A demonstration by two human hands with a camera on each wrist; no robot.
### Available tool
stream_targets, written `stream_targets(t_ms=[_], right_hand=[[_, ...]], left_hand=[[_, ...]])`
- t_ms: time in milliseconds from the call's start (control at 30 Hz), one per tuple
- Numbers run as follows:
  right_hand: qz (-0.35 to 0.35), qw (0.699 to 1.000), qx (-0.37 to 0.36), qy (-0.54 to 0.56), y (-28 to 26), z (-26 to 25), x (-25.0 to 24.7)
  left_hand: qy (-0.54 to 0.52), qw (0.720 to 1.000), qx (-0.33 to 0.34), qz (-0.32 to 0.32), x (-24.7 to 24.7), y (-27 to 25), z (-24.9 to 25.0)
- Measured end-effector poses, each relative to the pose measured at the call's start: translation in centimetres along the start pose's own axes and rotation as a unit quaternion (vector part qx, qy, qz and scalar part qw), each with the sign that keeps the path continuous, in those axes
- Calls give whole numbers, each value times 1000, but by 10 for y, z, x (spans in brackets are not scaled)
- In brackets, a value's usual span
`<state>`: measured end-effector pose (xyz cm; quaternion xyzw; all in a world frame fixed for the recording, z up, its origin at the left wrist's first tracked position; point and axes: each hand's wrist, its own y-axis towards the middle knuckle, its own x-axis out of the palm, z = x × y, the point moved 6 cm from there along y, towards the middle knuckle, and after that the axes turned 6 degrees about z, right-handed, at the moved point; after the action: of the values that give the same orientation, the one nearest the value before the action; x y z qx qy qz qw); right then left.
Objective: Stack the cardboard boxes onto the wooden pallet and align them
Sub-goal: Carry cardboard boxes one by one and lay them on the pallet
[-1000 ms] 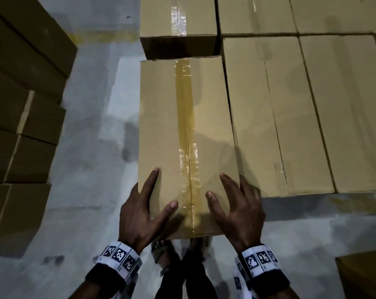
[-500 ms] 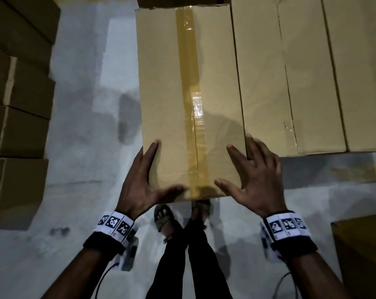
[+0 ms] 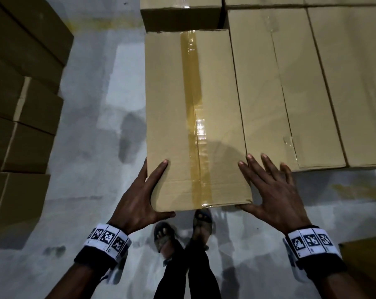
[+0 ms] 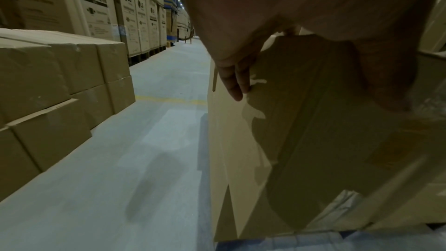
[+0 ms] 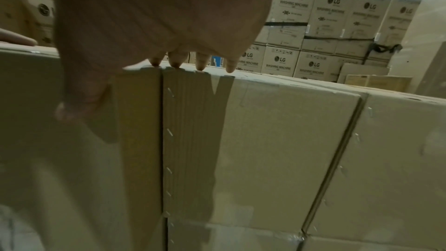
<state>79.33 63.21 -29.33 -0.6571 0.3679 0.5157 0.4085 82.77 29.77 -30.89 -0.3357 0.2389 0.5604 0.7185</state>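
Aligning step: the taped cardboard box (image 3: 193,104) lies between both grips, jutting nearer than the neighbouring boxes (image 3: 290,87). The left grip (image 3: 139,195), fingers straight, cups its near corner; the right grip (image 3: 273,190) lies spread flat across the seam. Next, probably a forward push until flush.

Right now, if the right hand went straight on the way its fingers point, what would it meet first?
Probably the neighbour box: the right hand touches its near top edge, beside the taped box.
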Motion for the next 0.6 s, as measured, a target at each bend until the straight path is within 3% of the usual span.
stream_targets(t_ms=[600], right_hand=[[-7, 999, 23, 28, 50, 8, -9]], left_hand=[[3, 1000, 2, 9, -18, 45, -3]])
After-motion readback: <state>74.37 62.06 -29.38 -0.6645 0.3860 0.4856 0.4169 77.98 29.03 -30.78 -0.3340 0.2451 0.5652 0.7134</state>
